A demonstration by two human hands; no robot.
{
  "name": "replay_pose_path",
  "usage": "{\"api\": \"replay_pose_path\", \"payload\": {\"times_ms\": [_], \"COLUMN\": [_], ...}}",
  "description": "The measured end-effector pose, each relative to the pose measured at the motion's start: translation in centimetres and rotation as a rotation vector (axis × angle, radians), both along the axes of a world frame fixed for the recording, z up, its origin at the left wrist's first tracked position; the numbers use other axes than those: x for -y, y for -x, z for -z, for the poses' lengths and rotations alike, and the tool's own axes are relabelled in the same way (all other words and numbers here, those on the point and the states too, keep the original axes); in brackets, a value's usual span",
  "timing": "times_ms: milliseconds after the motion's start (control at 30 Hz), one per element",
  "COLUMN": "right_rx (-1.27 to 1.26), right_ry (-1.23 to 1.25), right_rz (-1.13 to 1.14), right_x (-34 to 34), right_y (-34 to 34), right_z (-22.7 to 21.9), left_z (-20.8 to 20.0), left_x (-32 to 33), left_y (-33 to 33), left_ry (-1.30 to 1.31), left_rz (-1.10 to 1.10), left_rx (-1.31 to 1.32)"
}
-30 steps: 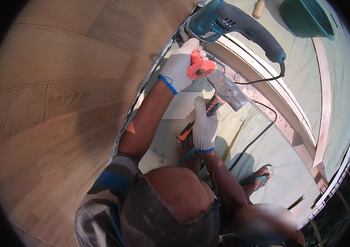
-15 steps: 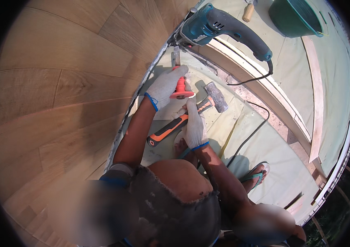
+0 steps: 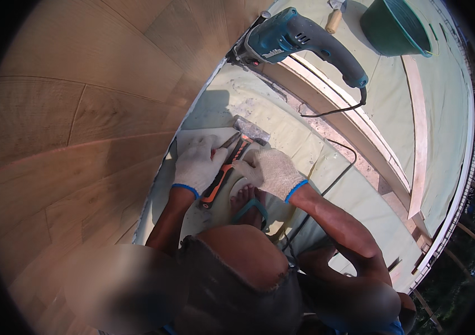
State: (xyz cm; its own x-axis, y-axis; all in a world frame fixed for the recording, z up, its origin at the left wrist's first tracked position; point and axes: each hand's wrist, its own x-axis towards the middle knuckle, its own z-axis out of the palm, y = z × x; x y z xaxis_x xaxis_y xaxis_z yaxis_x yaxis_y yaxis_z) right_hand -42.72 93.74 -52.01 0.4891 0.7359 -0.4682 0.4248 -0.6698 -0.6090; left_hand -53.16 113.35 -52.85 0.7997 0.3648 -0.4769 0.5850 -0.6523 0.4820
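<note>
My gloved left hand (image 3: 197, 164) is closed around a chisel (image 3: 230, 140). Its metal end sticks out toward the hammer head, and only a bit of its orange grip shows. A sledgehammer (image 3: 251, 130) with a grey head and orange-and-black handle lies between my hands, its handle pointing down toward my foot. My gloved right hand (image 3: 272, 174) is beside that handle, fingers curled and fingertips at its edge. Whether they pinch anything is hidden.
A teal power tool (image 3: 304, 42) with a black cord stands at the top. Beyond it are a green bucket (image 3: 396, 27) and a wooden-handled trowel (image 3: 333, 21). Wood-look planks (image 3: 81, 123) fill the left, pale sheeting (image 3: 354, 223) the right. A long pale strip (image 3: 418, 139) lies there.
The chisel has come down toward me and turned, its orange guard no longer in plain view. The hammer has shifted left and swung steeper. My right hand has moved lower and slightly right.
</note>
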Motion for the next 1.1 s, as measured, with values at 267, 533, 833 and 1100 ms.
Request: {"api": "replay_pose_path", "payload": {"times_ms": [267,533,833,1100], "right_rx": [1.053,0.194,0.283,0.363], "right_ry": [-0.426,0.022,0.013,0.011], "right_rz": [0.014,0.076,0.127,0.132], "right_x": [0.5,0.3,0.2,1.3], "right_y": [-19.4,-24.2,-20.9,-21.0], "right_z": [-14.2,-13.1,-12.7,-11.4], "left_z": [5.7,8.2,10.3,7.7], "left_x": [0.8,1.8,0.2,2.6], "left_y": [-12.0,-22.4,-22.3,-24.1], "left_ry": [1.741,2.528,3.367,2.253], "left_rz": [-0.842,-1.034,-0.623,-1.132], "left_rx": [0.418,0.589,0.286,0.731]}}
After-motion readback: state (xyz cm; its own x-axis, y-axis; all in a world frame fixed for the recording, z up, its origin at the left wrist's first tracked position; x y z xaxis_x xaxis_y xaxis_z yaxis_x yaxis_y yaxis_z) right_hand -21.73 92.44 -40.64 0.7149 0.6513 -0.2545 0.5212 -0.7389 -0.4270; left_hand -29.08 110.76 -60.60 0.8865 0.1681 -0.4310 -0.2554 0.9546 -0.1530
